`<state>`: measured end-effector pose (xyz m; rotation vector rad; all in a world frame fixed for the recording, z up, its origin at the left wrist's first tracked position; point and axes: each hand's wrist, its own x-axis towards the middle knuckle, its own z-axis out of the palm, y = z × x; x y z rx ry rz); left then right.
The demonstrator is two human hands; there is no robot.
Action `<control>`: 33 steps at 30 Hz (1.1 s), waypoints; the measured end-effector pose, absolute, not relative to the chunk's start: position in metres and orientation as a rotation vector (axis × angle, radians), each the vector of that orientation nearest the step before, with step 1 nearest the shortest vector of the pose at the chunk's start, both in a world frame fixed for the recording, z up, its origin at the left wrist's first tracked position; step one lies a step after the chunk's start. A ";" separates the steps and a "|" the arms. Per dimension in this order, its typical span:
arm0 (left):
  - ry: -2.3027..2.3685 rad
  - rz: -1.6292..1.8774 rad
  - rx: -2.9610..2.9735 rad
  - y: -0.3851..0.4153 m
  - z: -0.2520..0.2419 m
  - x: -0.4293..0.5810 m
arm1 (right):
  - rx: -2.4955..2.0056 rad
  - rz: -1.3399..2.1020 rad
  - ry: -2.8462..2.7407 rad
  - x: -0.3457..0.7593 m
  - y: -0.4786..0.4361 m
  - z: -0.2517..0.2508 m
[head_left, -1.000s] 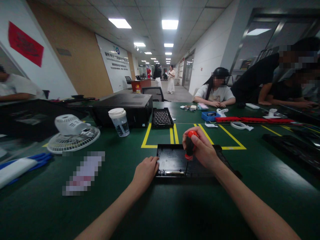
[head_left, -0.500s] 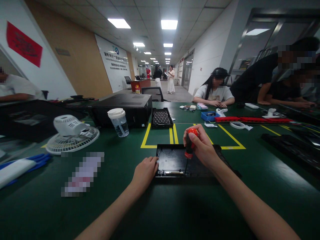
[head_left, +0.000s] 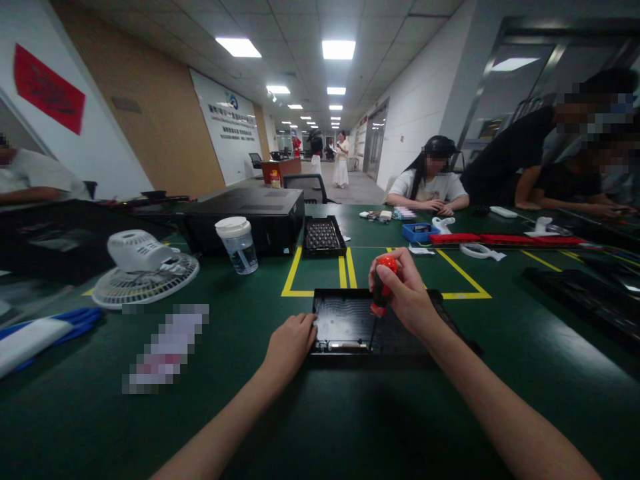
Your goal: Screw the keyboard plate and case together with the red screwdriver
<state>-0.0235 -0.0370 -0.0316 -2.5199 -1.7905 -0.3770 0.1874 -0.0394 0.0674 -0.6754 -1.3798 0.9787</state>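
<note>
Across the green table point(head_left: 225, 427) on my feed, the black casing point(head_left: 345, 319) lies flat. Work inside it looks underway; how much is done or left, I can't tell. Beyond, the tray point(head_left: 325, 254) holds dark rounded shapes, the cup point(head_left: 231, 248) apparently clear liquid, the blue bin point(head_left: 411, 236) something dark. My left hand point(head_left: 290, 340) touches the casing's left edge, pinch unclear; my right hand point(head_left: 407, 293) wraps the driver point(head_left: 379, 295), shaft down into the casing.

Around the shallow black plastic tray point(head_left: 345, 317), bare dark-green tabletop point(head_left: 370, 420) is leaving passage toward six o'clock. The left hand point(head_left: 291, 340) is blocking nine o'clock; the right hand point(head_left: 407, 297), gripping a red-and-black screwdriver point(head_left: 387, 268), is obstructing the centre. A black studded tray point(head_left: 324, 238) is standing toward eleven, a white-lidded clear cup point(head_left: 238, 247) toward ten.
</note>
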 end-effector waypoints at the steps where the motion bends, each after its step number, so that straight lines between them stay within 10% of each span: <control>1: -1.785 -0.375 -2.517 -0.037 -0.032 -0.023 | -0.680 0.971 -1.375 0.187 -0.039 0.067; 33: -1.837 -0.332 -2.521 -0.039 -0.026 -0.021 | -0.845 0.558 -1.399 0.186 -0.047 0.072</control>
